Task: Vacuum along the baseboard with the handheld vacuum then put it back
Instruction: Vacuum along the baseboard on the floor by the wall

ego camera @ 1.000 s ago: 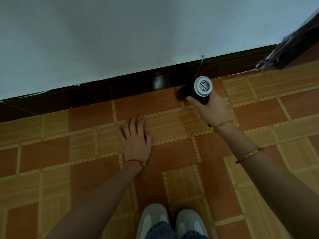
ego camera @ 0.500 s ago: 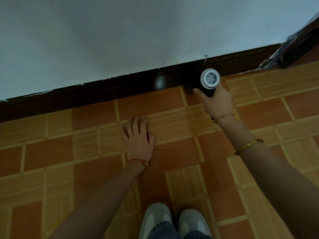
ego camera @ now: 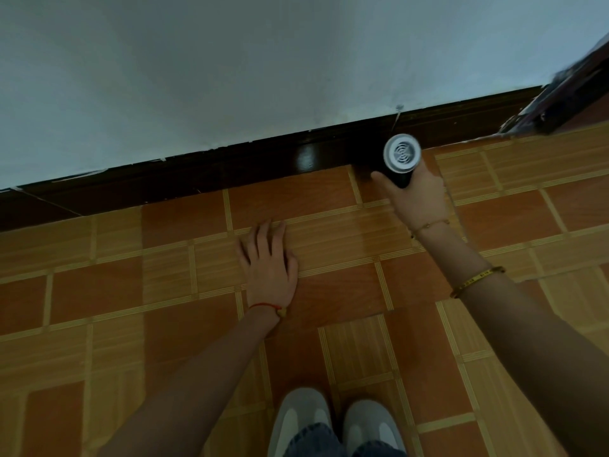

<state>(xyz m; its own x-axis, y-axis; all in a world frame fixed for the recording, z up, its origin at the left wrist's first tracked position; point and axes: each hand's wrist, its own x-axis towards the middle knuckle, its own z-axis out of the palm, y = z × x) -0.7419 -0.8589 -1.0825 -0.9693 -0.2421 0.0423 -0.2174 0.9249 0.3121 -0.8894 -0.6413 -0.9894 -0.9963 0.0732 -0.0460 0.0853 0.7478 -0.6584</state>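
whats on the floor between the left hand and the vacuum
Nothing: the head view shows only bare orange and tan tiled floor between the flat left hand and the black handheld vacuum in the right hand.

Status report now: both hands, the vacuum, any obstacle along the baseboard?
Right hand shut on handheld vacuum, nose at baseboard. Left hand flat on floor, open. Dark object ahead at right end, blurred.

A room in a home, by the look of it — a plain pale painted wall (ego camera: 263,61) meeting a dark glossy baseboard (ego camera: 230,166), a floor (ego camera: 99,291) of orange-brown wood-pattern tiles, and the person's grey-and-white shoes (ego camera: 336,427) — nothing industrial.
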